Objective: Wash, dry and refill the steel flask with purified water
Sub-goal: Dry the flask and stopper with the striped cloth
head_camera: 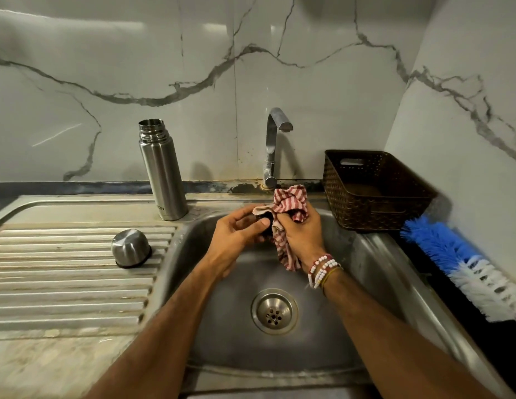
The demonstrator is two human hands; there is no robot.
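Brushed steel flask (162, 171); striped cloth (288, 210); glossy marble wall (107, 67)

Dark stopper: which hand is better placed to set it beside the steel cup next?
Left, probably. The left hand grips the stopper, and the steel cup sits on the drainboard to its left; the right hand holds the striped cloth.

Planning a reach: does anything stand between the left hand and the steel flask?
Nothing visible does. The steel flask stands open, beyond and left of the left hand, with only sink rim between. The steel cup lid sits off that line.
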